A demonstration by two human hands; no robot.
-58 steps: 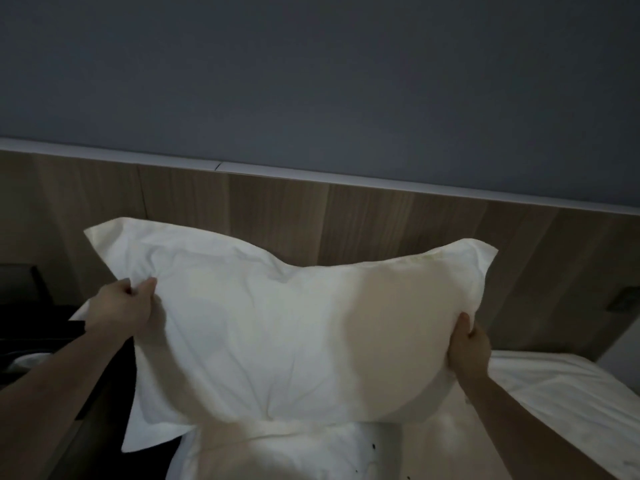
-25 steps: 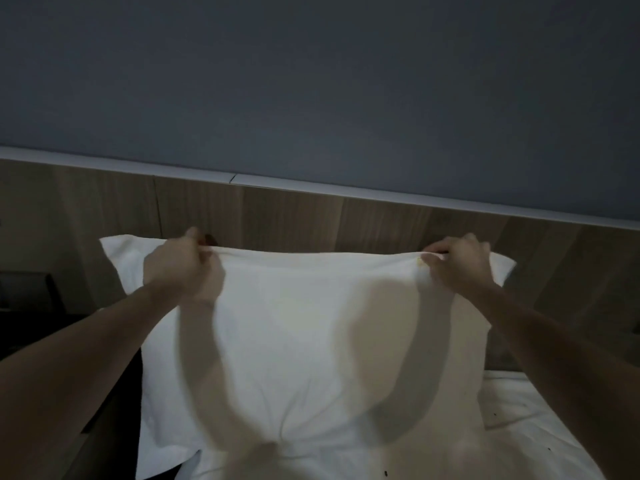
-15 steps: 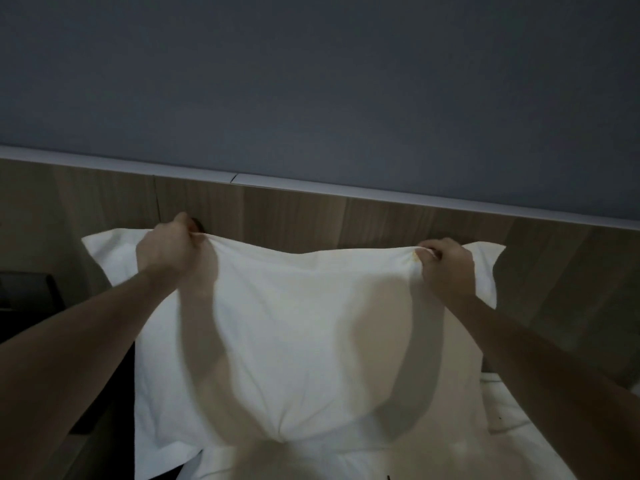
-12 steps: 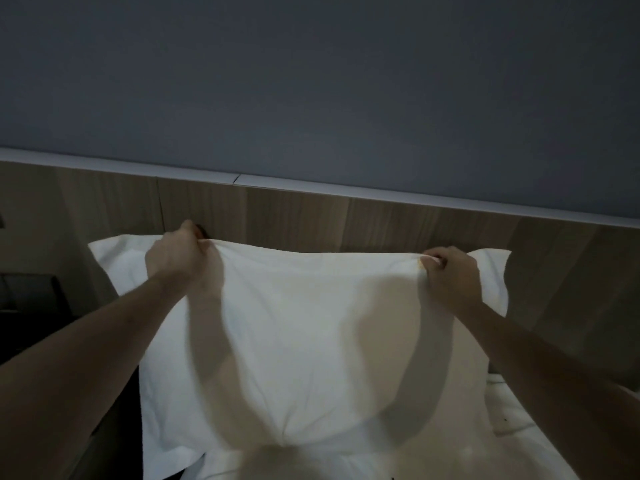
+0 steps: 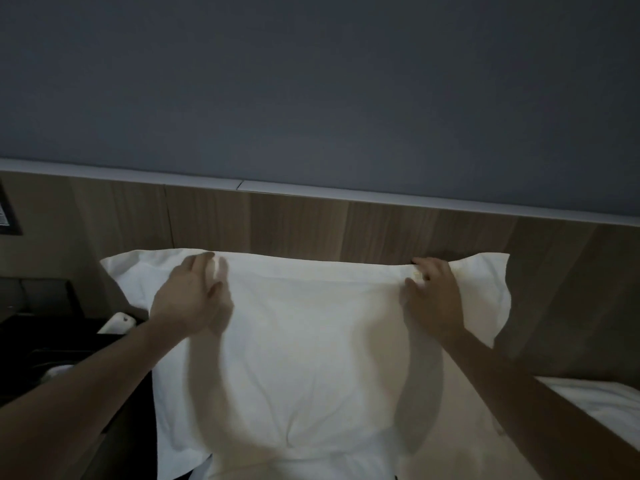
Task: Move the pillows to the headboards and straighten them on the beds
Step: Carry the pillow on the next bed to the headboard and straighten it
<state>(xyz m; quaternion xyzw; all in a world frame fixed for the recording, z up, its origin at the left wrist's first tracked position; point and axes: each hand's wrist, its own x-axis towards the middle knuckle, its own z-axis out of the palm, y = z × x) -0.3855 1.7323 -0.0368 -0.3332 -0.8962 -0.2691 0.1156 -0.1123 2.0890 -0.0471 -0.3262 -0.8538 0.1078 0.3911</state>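
No text could be read; a dark plaque [image 5: 7, 216] on the wooden headboard [image 5: 311, 226] bore marks too small to decipher.

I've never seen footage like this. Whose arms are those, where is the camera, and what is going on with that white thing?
No machine here: a person wears one wide-angle camera on the head, looking forward and down, so you see their own bare arms reaching out. The left hand and right hand rest near the top edge of a white pillow. The left looks spread open on it; the right seems to pinch the cloth, though it is too dim to be sure. The pillow stands against a wooden headboard on a bed with a white sheet. Left of it is dark furniture, too dim to make out.
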